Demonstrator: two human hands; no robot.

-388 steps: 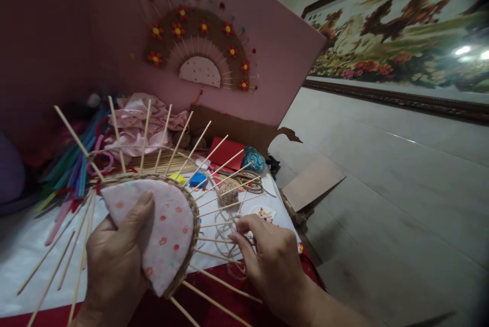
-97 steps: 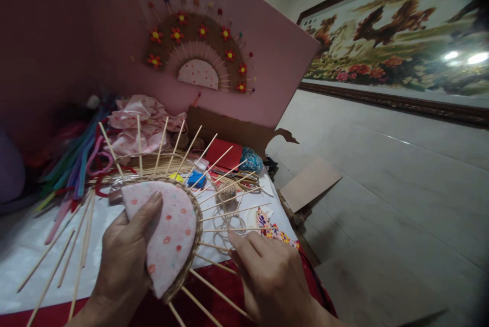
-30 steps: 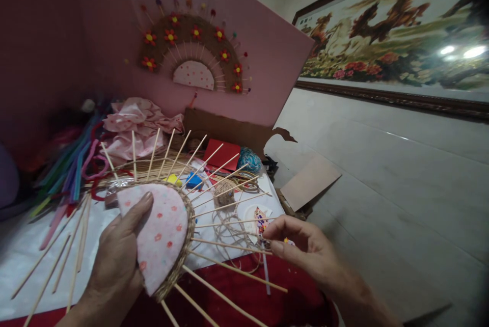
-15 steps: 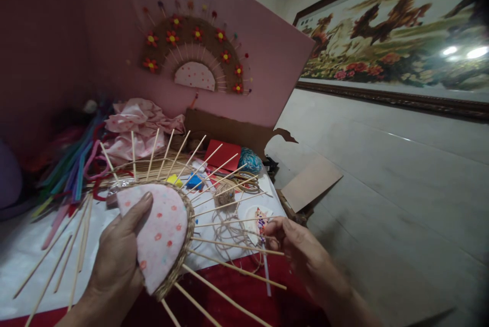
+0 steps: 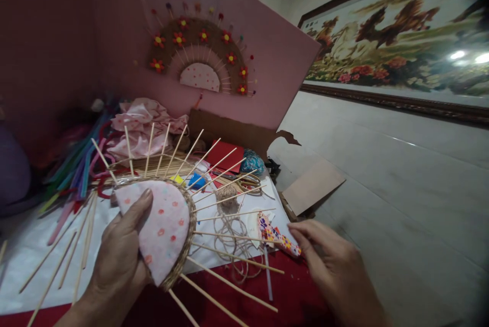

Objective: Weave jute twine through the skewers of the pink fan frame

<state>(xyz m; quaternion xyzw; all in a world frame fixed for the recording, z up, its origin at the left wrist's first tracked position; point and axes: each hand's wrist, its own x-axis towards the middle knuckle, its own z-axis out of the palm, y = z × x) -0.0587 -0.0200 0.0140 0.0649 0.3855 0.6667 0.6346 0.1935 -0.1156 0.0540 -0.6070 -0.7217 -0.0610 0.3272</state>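
Note:
My left hand (image 5: 120, 255) grips a half-made fan (image 5: 164, 227): a pink dotted fabric semicircle edged with woven jute, with several thin wooden sticks (image 5: 229, 199) radiating from it. The thumb lies across the fabric. My right hand (image 5: 330, 266) hovers at the table's right edge, fingers loosely curled, fingertips at a flowery patterned strip (image 5: 278, 235) lying there. Whether the fingers pinch the strip or only touch it is unclear. Loose jute twine (image 5: 233, 235) trails from the fan down onto the table, beside a small twine ball (image 5: 227, 193).
A finished fan with red flowers (image 5: 200, 57) hangs on the pink board behind. On the white-covered table lie coloured pipe cleaners (image 5: 76, 164), pink cloth (image 5: 143, 123), spare sticks (image 5: 69, 255), red paper (image 5: 227, 154), a blue yarn ball (image 5: 252, 161). Cardboard (image 5: 313, 184) lies on the tiled floor at right.
My right hand has left the sticks and twine, swung out to the right and come down by the patterned strip. The left hand keeps the same hold on the fan.

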